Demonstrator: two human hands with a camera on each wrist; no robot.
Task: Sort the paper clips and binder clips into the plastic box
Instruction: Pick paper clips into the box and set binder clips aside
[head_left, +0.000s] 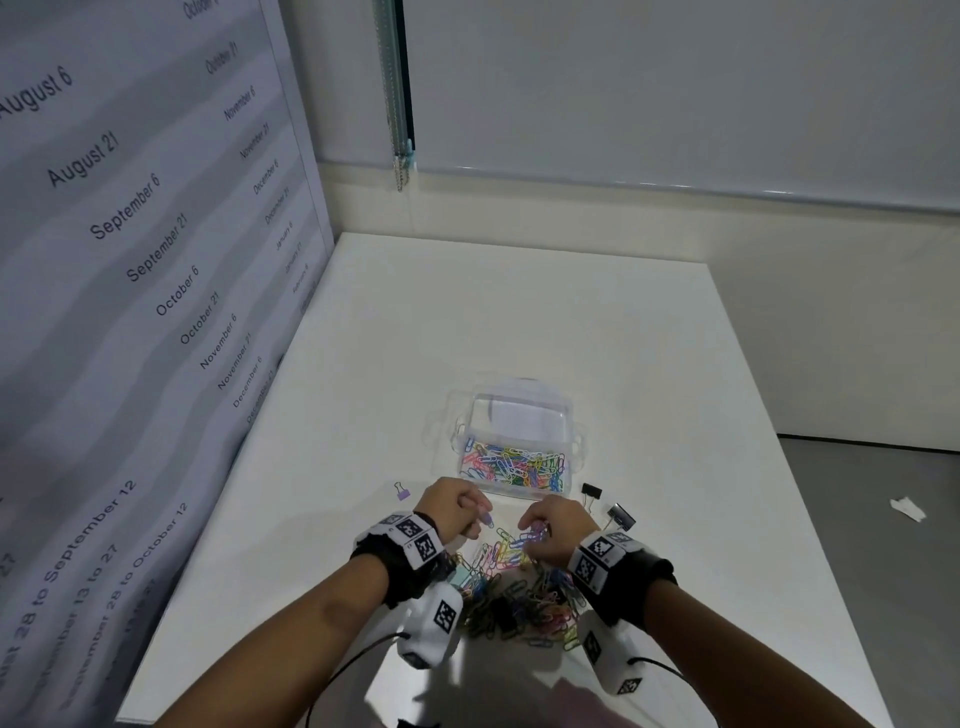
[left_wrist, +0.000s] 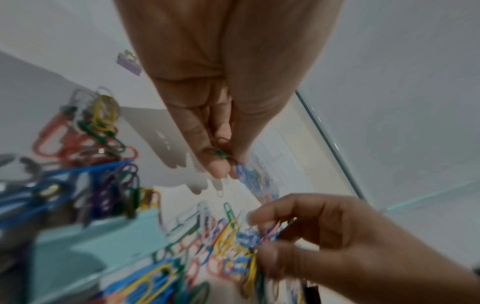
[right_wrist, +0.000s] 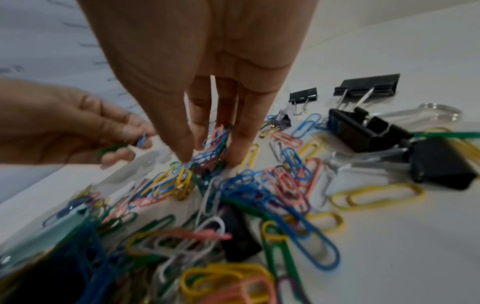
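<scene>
A clear plastic box (head_left: 519, 415) stands on the white table (head_left: 519, 312), its near half filled with coloured paper clips (head_left: 511, 465). A loose pile of paper clips and binder clips (head_left: 514, 592) lies between my wrists. Just short of the box, my left hand (head_left: 457, 512) pinches a few paper clips (left_wrist: 221, 153) in its fingertips. To its right, over the pile's far edge, my right hand (head_left: 550, 530) grips a small bunch of paper clips (right_wrist: 213, 146). Black binder clips (right_wrist: 369, 86) lie to the right, and a purple binder clip (head_left: 401, 491) to the left.
A printed banner with dates (head_left: 130, 260) runs along the table's left side. The table's right edge (head_left: 753, 415) drops to a grey floor with a white scrap (head_left: 906, 508). A teal object (left_wrist: 85, 246) lies under the pile's left side.
</scene>
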